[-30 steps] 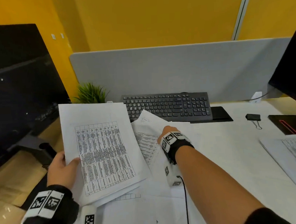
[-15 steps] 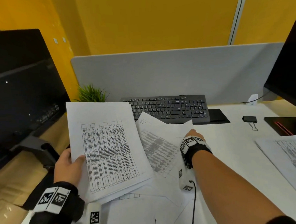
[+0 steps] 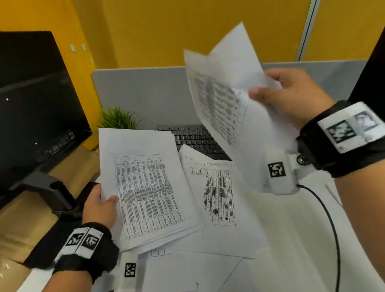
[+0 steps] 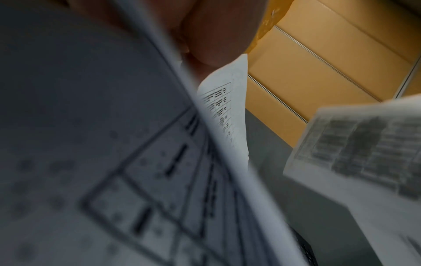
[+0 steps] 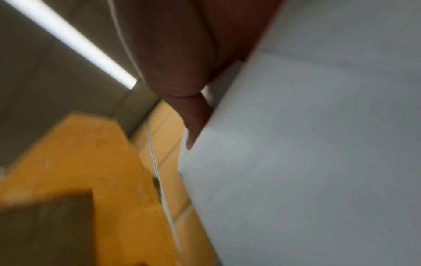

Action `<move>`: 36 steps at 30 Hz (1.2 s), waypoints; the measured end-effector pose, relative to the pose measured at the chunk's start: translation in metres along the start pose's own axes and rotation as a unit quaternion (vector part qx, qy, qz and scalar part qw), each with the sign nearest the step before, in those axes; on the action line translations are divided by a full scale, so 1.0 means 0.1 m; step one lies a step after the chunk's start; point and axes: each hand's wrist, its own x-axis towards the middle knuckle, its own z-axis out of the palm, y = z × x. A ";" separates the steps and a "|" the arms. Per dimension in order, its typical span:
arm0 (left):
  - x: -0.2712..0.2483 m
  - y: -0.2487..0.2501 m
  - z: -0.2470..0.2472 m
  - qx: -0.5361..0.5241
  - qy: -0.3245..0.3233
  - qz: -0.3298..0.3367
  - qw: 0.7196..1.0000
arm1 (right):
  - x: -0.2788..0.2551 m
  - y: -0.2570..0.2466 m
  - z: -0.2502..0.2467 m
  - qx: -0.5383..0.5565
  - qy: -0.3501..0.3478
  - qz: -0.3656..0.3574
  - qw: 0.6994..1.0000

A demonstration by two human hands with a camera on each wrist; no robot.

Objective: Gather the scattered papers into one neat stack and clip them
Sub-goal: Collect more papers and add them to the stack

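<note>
My left hand (image 3: 101,206) grips a stack of printed papers (image 3: 144,188) by its left edge, thumb on top, just above the desk; the left wrist view shows this stack (image 4: 102,162) close up and blurred. My right hand (image 3: 280,96) pinches a printed sheet (image 3: 226,92) and holds it high in the air, above the keyboard. The right wrist view shows that sheet (image 5: 307,153) with a fingertip (image 5: 193,122) along its edge. More loose sheets (image 3: 218,195) lie spread on the white desk (image 3: 292,241) under and beside the stack. No clip is in view.
A black keyboard (image 3: 195,139) sits at the back against a grey partition (image 3: 144,97). A small green plant (image 3: 118,118) stands left of it. A dark monitor (image 3: 28,98) on its stand fills the left side; another dark screen (image 3: 379,69) edges the right.
My right hand has taken a sheet off the desk and raised it high to the right. The left hand keeps its hold on the stack, nearly still.
</note>
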 end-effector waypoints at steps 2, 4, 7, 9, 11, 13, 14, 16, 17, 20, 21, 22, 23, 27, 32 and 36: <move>-0.03 0.02 0.05 -0.002 -0.017 -0.001 1.000 | -0.01 -0.06 0.00 0.236 -0.058 0.014 0.970; -0.08 0.06 0.09 -0.013 -0.038 -0.006 0.999 | 0.08 0.10 0.08 0.345 -0.081 0.068 0.933; -0.20 0.15 0.13 -0.047 -0.067 -0.017 0.996 | 0.15 0.64 0.43 0.281 -0.021 0.180 0.943; -0.29 0.16 0.17 -0.045 -0.089 -0.019 0.995 | 0.08 1.02 0.71 0.104 -0.016 0.238 0.966; -0.28 0.08 0.21 -0.052 -0.111 -0.032 0.992 | -0.07 1.37 0.94 -0.017 -0.030 0.285 0.958; -0.27 0.03 0.23 -0.063 -0.123 -0.054 0.989 | -0.20 1.71 1.10 -0.050 -0.037 0.334 0.941; -0.26 0.01 0.25 -0.067 -0.123 -0.062 0.988 | -0.25 1.84 1.16 -0.041 -0.041 0.353 0.934; -0.26 0.03 0.27 -0.096 -0.119 -0.077 0.985 | -0.31 1.98 1.23 0.010 -0.051 0.382 0.923; -0.25 0.04 0.28 -0.104 -0.114 -0.079 0.985 | -0.34 1.97 1.25 0.039 -0.056 0.390 0.918; -0.23 0.05 0.33 -0.156 -0.126 -0.106 0.974 | -0.38 1.84 1.26 0.088 -0.096 0.362 0.923; -0.23 0.02 0.34 -0.153 -0.144 -0.103 0.972 | -0.39 1.78 1.26 0.086 -0.111 0.336 0.931; -0.23 0.01 0.35 -0.132 -0.159 -0.081 0.975 | -0.38 1.72 1.25 0.078 -0.123 0.306 0.941; -0.24 0.00 0.36 -0.107 -0.161 -0.056 0.979 | -0.38 1.65 1.24 0.070 -0.133 0.280 0.948; -0.22 0.07 0.31 -0.128 -0.089 -0.018 0.988 | -0.33 1.29 1.14 0.103 -0.142 0.184 0.967; -0.27 0.40 0.13 -0.211 -0.075 0.030 0.974 | -0.19 0.89 1.12 0.153 -0.161 0.095 0.970; -0.11 0.38 -0.16 -0.106 0.035 0.029 0.993 | -0.02 0.78 1.25 0.095 -0.162 0.090 0.978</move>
